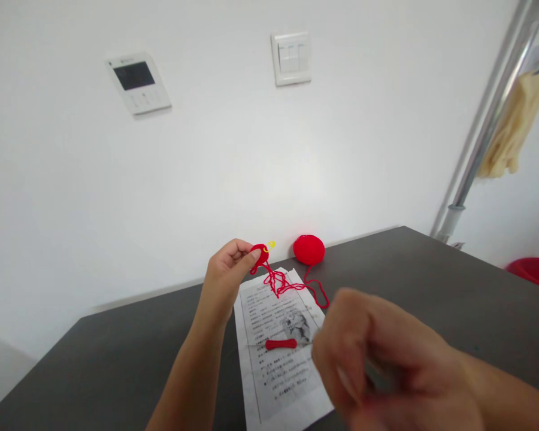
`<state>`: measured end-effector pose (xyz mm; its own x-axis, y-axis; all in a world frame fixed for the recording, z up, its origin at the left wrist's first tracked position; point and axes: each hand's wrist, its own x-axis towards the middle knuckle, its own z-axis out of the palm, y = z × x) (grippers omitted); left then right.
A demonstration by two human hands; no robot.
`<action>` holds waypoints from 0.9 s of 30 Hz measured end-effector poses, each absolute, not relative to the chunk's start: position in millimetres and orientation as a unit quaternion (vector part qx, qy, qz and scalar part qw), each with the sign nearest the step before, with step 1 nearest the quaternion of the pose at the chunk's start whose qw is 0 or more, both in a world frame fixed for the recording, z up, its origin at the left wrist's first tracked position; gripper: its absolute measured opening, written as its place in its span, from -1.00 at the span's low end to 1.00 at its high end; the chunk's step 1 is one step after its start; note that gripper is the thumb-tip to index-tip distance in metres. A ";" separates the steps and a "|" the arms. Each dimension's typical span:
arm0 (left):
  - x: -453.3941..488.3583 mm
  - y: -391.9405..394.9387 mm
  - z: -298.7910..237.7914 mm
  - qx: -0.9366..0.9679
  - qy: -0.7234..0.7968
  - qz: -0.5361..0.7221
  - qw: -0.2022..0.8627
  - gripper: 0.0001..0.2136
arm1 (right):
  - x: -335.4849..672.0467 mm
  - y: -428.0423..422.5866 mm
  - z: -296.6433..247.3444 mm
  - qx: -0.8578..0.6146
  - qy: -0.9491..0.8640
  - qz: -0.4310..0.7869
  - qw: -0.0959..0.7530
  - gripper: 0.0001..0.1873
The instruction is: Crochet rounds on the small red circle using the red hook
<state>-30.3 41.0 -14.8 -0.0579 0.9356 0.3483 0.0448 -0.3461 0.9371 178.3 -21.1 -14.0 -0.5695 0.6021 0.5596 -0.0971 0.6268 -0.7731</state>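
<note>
My left hand (228, 268) pinches a small red crocheted piece (264, 256) between thumb and fingers, above the far edge of the paper. A yellow stitch marker (272, 244) hangs from that piece. Loose red yarn (276, 280) trails down in tangled loops and runs toward a red ball of yarn (309, 249) against the wall. Close to the camera, my right hand (386, 359) is curled and blurred, its fingertips pressed together; what they hold, if anything, is hidden. On the printed sheet (251, 323) lies a short red bone-shaped crocheted strip (281, 343).
The dark table (130, 353) meets a white wall carrying an intercom panel (139, 84) and a light switch (291, 58). At right stand a metal pole (489, 131), a hanging cream cloth (516, 126) and a red basin (534, 272).
</note>
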 end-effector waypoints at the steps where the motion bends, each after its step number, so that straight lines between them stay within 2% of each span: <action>1: -29.6 40.4 -14.3 0.575 0.425 0.585 0.384 -0.86 | 175.9 -17.3 -10.5 -0.169 -0.795 0.404 0.419 -0.64; 4: -27.8 39.3 -12.7 0.575 0.429 0.582 0.383 -0.85 | 167.2 1.6 -8.7 -0.236 -0.799 0.371 0.411 -0.79; 15: -27.6 37.2 -11.2 0.585 0.427 0.573 0.384 -0.84 | 157.2 38.5 -29.4 -0.341 -0.759 0.348 0.431 -0.70; 27: -24.4 35.2 -13.5 0.599 0.428 0.542 0.405 -0.84 | 157.3 44.5 -27.7 -0.333 -0.749 0.362 0.444 -0.70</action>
<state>-24.4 35.2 -13.5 0.0466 0.9521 0.3023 0.0740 -0.3051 0.9494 157.3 44.5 -27.7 -0.3843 0.8204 0.4234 0.1779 0.5158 -0.8381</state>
